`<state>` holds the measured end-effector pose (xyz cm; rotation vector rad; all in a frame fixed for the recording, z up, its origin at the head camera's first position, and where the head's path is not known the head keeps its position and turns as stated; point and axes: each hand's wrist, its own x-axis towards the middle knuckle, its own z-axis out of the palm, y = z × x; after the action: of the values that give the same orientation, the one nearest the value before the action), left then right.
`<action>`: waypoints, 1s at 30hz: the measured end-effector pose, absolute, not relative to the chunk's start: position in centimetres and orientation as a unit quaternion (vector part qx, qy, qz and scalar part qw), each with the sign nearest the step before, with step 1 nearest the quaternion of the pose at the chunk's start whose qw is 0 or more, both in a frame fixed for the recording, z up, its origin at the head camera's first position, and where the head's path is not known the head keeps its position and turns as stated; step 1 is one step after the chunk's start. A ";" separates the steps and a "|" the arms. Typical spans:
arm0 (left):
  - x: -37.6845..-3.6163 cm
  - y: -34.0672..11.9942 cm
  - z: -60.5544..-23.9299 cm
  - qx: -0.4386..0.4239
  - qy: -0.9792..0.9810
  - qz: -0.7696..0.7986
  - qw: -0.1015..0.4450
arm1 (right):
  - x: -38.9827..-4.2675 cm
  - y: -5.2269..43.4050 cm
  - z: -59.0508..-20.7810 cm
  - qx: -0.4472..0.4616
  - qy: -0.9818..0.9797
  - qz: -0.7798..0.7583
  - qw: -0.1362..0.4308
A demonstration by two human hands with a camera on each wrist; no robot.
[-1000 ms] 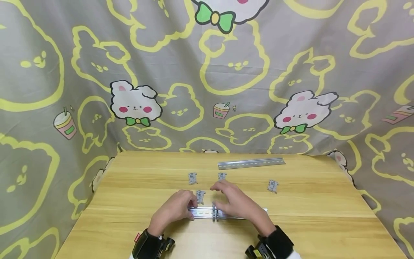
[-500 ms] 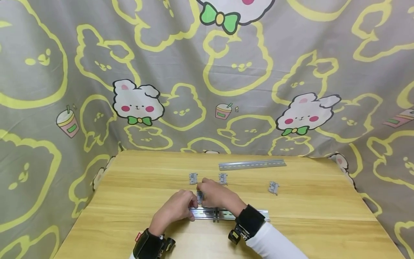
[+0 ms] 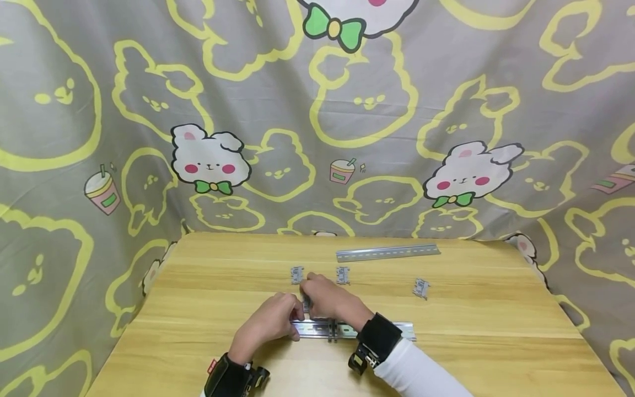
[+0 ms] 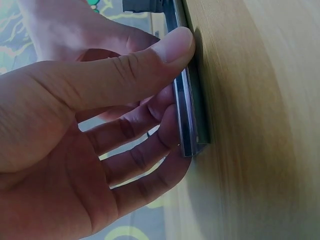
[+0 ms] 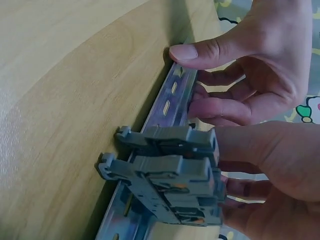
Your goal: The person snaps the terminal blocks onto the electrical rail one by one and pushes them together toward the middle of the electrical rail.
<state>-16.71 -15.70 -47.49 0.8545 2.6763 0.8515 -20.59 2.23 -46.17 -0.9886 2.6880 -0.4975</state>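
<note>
A metal rail (image 3: 382, 330) lies across the near part of the wooden table (image 3: 471, 331). My left hand (image 3: 273, 322) grips its left end, thumb on the near edge and fingers round the far edge (image 4: 176, 85). Two grey terminal blocks (image 3: 331, 330) are clipped on the rail side by side (image 5: 165, 185). My right hand (image 3: 324, 300) reaches over the rail just beyond them and pinches a small grey terminal block (image 3: 306, 304), mostly hidden by its fingers. In the right wrist view the left hand (image 5: 240, 65) holds the rail (image 5: 170, 100) ahead of the clipped blocks.
Loose grey blocks lie beyond the hands: one (image 3: 296, 274), another (image 3: 342, 274) and a third to the right (image 3: 420, 287). A second rail (image 3: 387, 252) lies near the table's far edge. A patterned cloth hangs behind and beside the table.
My right hand has crossed from above the rail's middle to the left, closed on the loose block by my left hand, and drawn it slightly nearer. The left hand kept its hold.
</note>
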 end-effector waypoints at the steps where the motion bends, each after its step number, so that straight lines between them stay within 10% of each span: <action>1: -16.7 -15.7 -47.4 0.288 0.907 0.290 0.103 | -20.7 2.4 -46.2 -0.336 0.918 -0.177 0.117; 30: -16.4 -15.9 -47.3 0.270 0.913 0.283 0.117 | -15.9 22.0 -46.9 -0.251 0.850 -0.460 0.051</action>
<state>-16.36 -15.88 -47.27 0.7913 2.6714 0.8288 -15.88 21.97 -46.90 -0.7651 2.5871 -1.3993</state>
